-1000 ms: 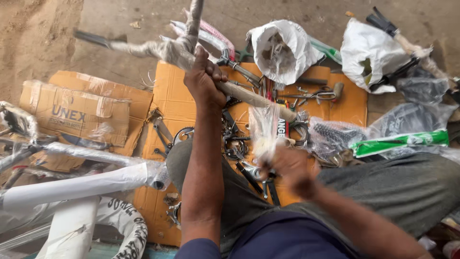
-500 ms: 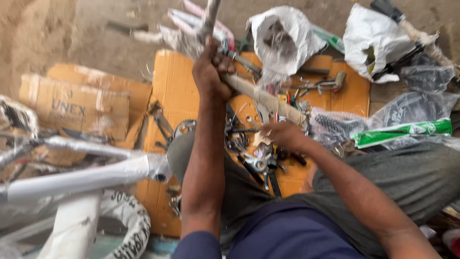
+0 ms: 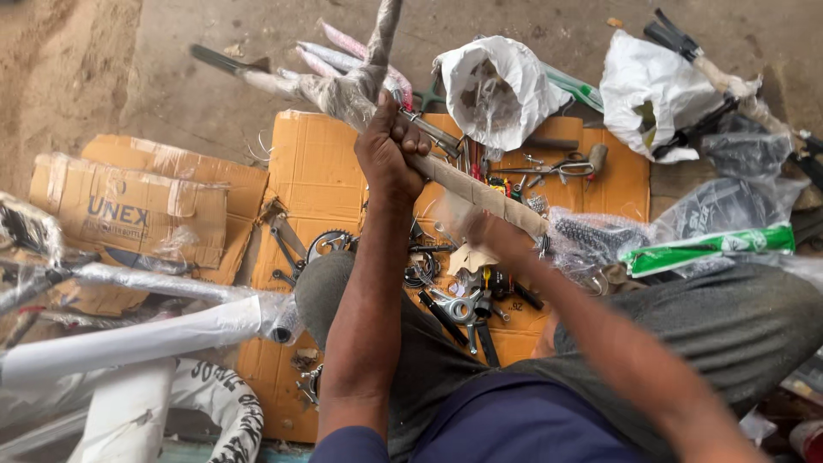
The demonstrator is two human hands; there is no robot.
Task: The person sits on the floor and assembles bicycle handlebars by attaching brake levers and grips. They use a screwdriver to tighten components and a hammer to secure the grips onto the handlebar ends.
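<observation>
Flattened orange cardboard [image 3: 330, 171] lies on the floor, strewn with wrenches [image 3: 287, 249], pliers and small metal parts [image 3: 459, 300]. Two white plastic bags [image 3: 497, 86] sit along its far edge, a green-striped packet [image 3: 711, 249] off its right edge, and white wrapped tubes [image 3: 137, 339] off its left edge. The left hand [image 3: 390, 150] is closed tight around a paper-wrapped bar [image 3: 489, 195] above the cardboard's middle, where it joins a plastic-wrapped tube [image 3: 381, 39] rising toward the far edge. The right hand [image 3: 489, 233] is blurred just beneath the bar's lower end; its grip cannot be made out.
</observation>
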